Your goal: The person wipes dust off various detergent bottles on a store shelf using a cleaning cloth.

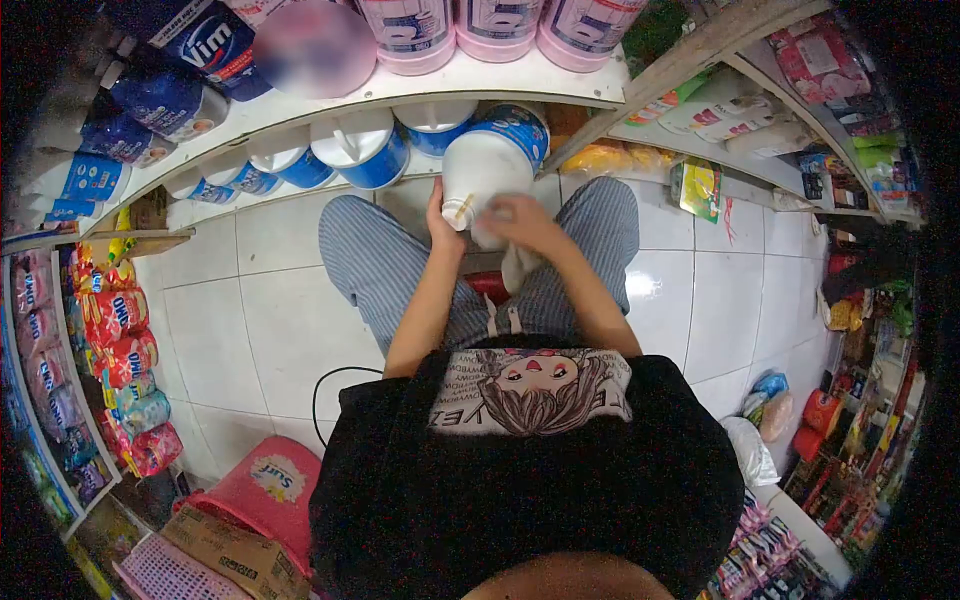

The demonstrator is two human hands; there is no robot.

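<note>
A large white jug (480, 165) with a blue label leans toward me between my knees, its white cap end nearest me. A narrow yellow-brown strip shows near the cap. My left hand (445, 218) is wrapped round the jug's left side, close to the cap. On the other side, my right hand (520, 222) is closed and slightly blurred by motion, beside the jug's neck. A pale cloth (514, 266) hangs from under its fingers, partly hidden by the hand.
Similar white-and-blue jugs (360, 150) line the low shelf ahead. Pink bottles (410, 40) stand on the shelf (590, 88) above. Detergent packs (115, 315) fill the left side. A pink Surf bucket (290, 485) sits behind me at left, and bags (750, 450) lie at right.
</note>
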